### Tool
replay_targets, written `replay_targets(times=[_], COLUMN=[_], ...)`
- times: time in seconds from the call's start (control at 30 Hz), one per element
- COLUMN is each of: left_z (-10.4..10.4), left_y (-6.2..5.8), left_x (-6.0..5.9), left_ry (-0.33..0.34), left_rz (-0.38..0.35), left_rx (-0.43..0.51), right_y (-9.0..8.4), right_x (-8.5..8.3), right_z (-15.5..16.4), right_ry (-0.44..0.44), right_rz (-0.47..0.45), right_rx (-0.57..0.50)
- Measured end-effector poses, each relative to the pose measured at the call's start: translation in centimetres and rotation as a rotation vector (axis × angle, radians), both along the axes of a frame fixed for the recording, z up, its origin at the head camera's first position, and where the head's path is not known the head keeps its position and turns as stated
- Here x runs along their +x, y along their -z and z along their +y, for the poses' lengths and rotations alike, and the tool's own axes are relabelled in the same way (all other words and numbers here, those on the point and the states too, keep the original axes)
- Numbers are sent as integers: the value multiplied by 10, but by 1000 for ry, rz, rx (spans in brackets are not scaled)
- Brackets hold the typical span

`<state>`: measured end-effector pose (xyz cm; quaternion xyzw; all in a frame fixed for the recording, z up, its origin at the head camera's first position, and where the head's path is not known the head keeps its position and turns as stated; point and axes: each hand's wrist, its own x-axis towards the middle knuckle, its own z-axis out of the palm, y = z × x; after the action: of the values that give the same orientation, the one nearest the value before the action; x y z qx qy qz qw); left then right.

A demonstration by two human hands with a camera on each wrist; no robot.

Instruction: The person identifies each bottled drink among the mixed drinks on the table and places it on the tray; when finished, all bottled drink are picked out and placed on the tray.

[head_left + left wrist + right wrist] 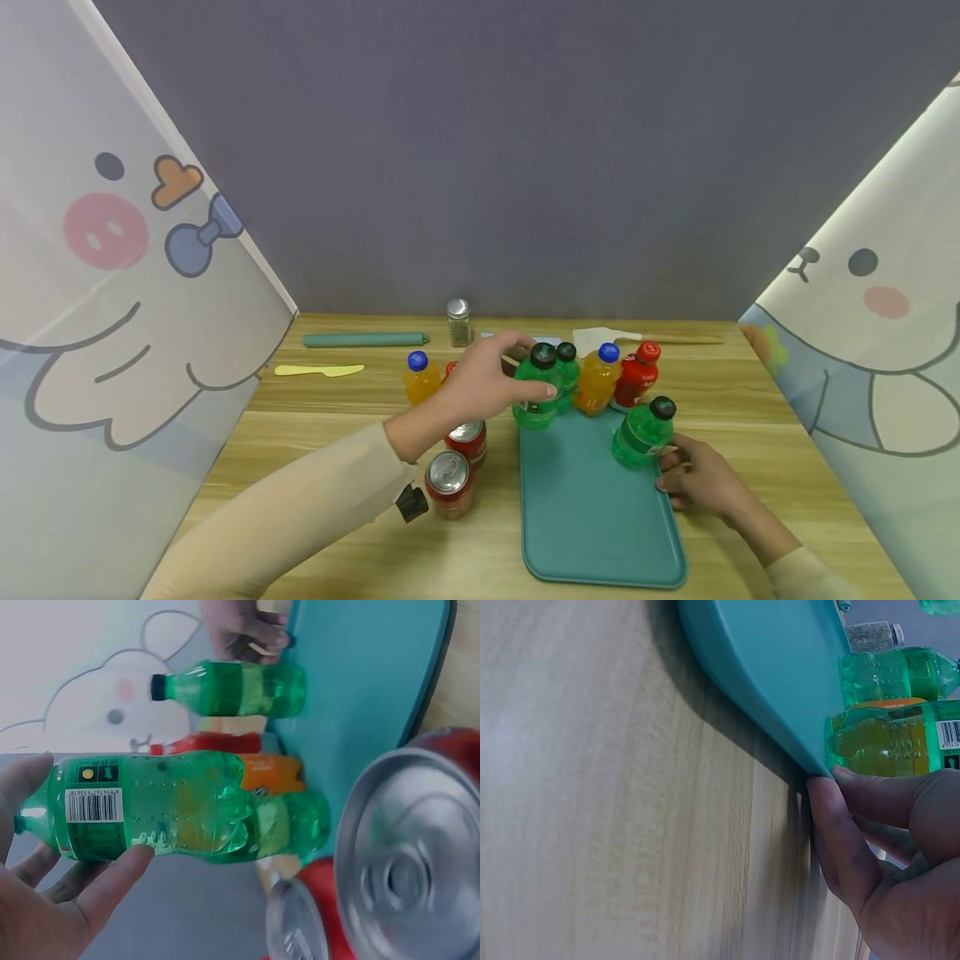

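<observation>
With your left hand [487,379] curled round a black-capped green bottle [535,412] by the far-left corner of the teal tray [596,517] and your right hand [701,479] pinching its right rim, you'd best keep the bottle upright, clear of the second green bottle [569,379] at its far end.

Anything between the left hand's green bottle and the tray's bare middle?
Nothing visible does. The left hand holds the green bottle near the far left corner of the tray; another green bottle stands beyond it.

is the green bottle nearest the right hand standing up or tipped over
Upright: the green bottle stands on the tray, its black cap uppermost.
</observation>
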<state>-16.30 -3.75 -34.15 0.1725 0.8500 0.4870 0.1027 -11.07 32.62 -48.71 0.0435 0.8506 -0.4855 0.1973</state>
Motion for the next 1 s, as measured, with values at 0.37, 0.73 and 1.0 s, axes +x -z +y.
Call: replay_targets(times=[0.37,0.73,1.0], left_z=[48,80,97], left_y=[34,56,69], left_x=[-6,-2,1], left_ry=[-19,-43,-63], left_rz=[-70,-85,-109], left_rx=[10,-80,-118], right_y=[4,3,2], right_x=[0,-2,-1], right_z=[3,3,3], right_ry=[6,-2,-10], right_rz=[-14,-11,-10], right_rx=[-12,-16,-27])
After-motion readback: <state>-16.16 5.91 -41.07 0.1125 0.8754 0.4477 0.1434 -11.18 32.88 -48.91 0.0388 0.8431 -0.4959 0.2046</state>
